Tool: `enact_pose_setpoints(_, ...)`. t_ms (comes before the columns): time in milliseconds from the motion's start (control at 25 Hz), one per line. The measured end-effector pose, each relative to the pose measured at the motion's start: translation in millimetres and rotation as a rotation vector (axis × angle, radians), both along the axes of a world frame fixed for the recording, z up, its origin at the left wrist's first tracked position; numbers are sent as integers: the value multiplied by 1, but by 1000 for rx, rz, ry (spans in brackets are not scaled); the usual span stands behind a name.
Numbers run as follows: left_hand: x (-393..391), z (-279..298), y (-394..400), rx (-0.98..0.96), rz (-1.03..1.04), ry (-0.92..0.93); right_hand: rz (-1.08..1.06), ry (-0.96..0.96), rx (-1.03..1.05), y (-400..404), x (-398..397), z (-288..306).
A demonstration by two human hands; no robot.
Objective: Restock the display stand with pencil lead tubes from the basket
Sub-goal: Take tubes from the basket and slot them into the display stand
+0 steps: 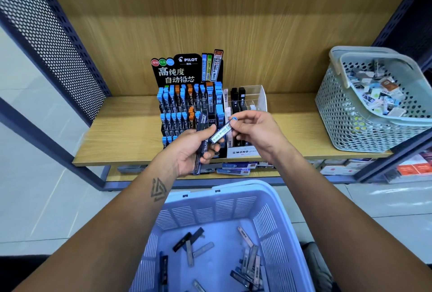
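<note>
A black tiered display stand point(187, 95) sits mid-shelf, packed with blue- and orange-capped lead tubes. In front of its lower rows, my left hand point(194, 151) grips a couple of dark lead tubes point(200, 142) upright. My right hand point(254, 130) pinches a clear tube with a blue cap point(222, 131), tilted, its lower end touching my left thumb. Below me, the lavender basket point(224, 200) holds several loose lead tubes point(251, 259) scattered on its floor.
A clear acrylic holder point(254, 97) with black tubes stands right of the stand, above a white MONO box point(243, 152). A pale green perforated basket point(346, 114) of small packets fills the shelf's right end. Boxed stock lies on the lower shelf point(236, 169).
</note>
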State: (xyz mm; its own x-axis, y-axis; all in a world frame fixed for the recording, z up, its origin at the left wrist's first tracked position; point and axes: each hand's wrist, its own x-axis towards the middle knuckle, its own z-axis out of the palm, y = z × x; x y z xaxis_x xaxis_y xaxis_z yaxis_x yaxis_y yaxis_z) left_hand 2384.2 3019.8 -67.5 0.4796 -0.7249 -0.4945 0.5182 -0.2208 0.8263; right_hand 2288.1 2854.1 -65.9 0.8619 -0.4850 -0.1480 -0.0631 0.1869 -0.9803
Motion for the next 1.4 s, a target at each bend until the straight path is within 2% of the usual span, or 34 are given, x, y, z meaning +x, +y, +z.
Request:
enact_pose_setpoints(160, 3, 3, 7, 19, -10, -102, -52, 24, -93, -2, 0, 10)
enact_pose_setpoints(280, 15, 12, 11, 33, 128, -135, -127, -43, -144, -5, 2, 28)
enact_pose_setpoints(440, 37, 24, 26, -6, 311, -122, -214, -47, -498, 0, 22, 54)
enact_pose_setpoints(640, 48, 28, 44, -7, 312, -133, -201, -15, -1054, 10, 54, 61)
enact_pose_setpoints(800, 55, 26, 50, -27, 311, -125, -138, 64, -1299, 14, 69, 61)
enact_pose_setpoints(1080, 57, 23, 53, -9, 296, -141, -104, 113, -1385, 13, 85, 41)
enact_pose_setpoints(1400, 56, 23, 49, -14, 283, -153, -90, 65, -1465, 17, 89, 28)
